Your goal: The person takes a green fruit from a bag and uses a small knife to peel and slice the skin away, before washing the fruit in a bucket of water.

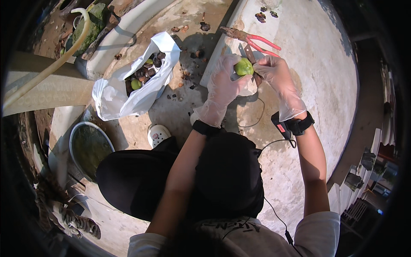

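Note:
In a clear plastic glove, my left hand [225, 80] holds a green fruit [243, 66] between thumb and fingers. My right hand [273, 72], gloved the same way, has its fingertips pressed together at the fruit's right side. A rusty flat metal blade [249, 54] passes behind the fruit and those fingertips; whether the right fingers grip it or the fruit I cannot tell. Just beyond lie pliers with red handles [261, 43], their rusty jaws pointing left. A pale block [249, 89] shows beneath the hands.
A white plastic bag [128, 104] at the left holds dark husked nuts and a few green fruits. Dark shell scraps [205, 27] lie about on the concrete. A round basin of murky water [91, 146] stands at the lower left, below a pale hose [69, 54]. A thin cable runs from my right wrist.

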The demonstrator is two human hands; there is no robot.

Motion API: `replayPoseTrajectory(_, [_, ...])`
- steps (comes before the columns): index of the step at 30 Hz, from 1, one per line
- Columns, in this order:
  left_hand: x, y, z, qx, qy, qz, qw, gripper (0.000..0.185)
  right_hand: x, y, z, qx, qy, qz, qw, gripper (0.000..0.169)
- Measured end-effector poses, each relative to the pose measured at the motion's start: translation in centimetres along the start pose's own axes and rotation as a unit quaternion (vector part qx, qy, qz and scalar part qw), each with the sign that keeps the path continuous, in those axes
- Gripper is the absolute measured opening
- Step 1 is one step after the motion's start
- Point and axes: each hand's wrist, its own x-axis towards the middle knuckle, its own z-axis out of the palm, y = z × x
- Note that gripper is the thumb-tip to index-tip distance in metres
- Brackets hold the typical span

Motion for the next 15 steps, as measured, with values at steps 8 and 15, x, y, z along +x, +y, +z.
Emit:
replayPoseTrajectory(8, [0.1,-0.4,0.9,-0.06,0.009,-0.007,0.998,0.05,-0.8,1.0,-1.0,-0.098,0.045,0.0,0.994,0.008])
replayPoseTrajectory(15, [0.5,0.6,0.3,-0.037,0.006,-0.016,0.999,0.047,-1.5,1.0,-0.6,-0.053,0.058,-0.012,0.997,0.007])
